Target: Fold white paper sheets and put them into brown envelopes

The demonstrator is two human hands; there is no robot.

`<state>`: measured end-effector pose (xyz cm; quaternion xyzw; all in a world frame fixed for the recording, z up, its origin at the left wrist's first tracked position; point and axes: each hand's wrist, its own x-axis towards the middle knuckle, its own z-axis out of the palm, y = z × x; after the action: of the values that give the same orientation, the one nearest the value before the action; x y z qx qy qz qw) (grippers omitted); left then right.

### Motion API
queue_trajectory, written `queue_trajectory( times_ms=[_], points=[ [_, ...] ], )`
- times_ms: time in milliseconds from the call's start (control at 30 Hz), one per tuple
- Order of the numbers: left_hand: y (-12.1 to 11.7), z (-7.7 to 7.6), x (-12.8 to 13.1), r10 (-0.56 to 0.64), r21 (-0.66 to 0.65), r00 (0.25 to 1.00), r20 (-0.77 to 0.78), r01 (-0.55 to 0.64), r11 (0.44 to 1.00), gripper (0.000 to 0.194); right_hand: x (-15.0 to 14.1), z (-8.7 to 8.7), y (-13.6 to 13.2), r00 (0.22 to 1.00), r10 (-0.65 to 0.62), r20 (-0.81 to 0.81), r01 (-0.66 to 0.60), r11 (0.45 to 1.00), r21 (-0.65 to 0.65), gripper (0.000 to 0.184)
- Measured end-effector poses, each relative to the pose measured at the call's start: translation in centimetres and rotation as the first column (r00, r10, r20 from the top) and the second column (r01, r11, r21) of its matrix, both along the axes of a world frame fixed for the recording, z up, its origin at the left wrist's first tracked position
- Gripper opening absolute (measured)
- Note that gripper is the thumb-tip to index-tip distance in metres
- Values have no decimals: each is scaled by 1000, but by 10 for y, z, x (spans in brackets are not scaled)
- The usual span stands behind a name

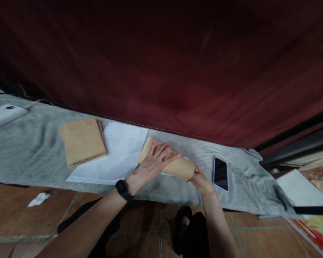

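A brown paper envelope (181, 167) lies slanted in front of me, its right end curved up. My left hand (152, 160) rests flat across its left part, palm down with fingers spread. At the curved right end, my right hand (200, 180) grips the edge, its fingers partly hidden by the paper. White paper sheets (126, 143) lie spread out left of the envelope, and a bit of white shows beneath it. On those sheets' left side sits a stack of brown envelopes (83, 141).
A grey cloth (29, 150) covers the long, narrow surface. Right of my hands lies a phone (220, 173); a white device (5, 115) with a cable is at far left. A dark red panel (161, 71) rises behind. A crumpled white scrap (39, 199) lies on the tiled floor (140, 229).
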<state>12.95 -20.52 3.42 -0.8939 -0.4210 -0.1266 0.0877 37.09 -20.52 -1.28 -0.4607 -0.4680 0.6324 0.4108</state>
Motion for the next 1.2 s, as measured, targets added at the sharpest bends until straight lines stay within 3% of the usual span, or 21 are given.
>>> queue_trajectory(
  times_ms=[267, 467, 600, 700, 800, 867, 967, 1067, 1133, 1200],
  points=[
    [4, -5, -10, 40, 42, 999, -3, -40, 998, 92, -6, -3, 5, 1000, 5, 6, -5, 999, -39, 29],
    [8, -5, -15, 63, -22, 998, 31, -62, 998, 92, -13, 2, 7, 996, -41, -73, 39, 999, -37, 33],
    [17, -10, -29, 95, -38, 991, 90, -92, 995, 94, -14, 6, 13, 985, -122, -121, 119, 992, -34, 37],
    [26, -13, -45, 192, -37, 968, 161, -189, 981, 95, -13, 3, 21, 970, -213, -117, 211, 977, -28, 41],
    [32, -11, -57, 310, -43, 915, 258, -309, 950, 94, -17, -8, 25, 962, -272, 5, 270, 959, 84, 36],
    [32, -5, -61, 364, -28, 878, 312, -374, 927, 92, -26, -17, 23, 937, -289, 199, 234, 937, 259, 36],
    [30, 4, -63, 406, 8, 847, 344, -435, 901, 89, -49, -31, 11, 799, -234, 554, -76, 875, 479, 44],
    [29, 7, -65, 445, 14, 839, 313, -472, 881, 87, -72, -40, -2, 534, -226, 815, -367, 806, 464, 49],
    [29, 3, -68, 503, -16, 823, 265, -517, 856, 88, -81, -44, -7, 406, -252, 879, -431, 795, 426, 51],
    [31, -6, -73, 576, -59, 794, 193, -577, 815, 90, -84, -45, -8, 346, -278, 896, -428, 803, 415, 50]
  ],
)
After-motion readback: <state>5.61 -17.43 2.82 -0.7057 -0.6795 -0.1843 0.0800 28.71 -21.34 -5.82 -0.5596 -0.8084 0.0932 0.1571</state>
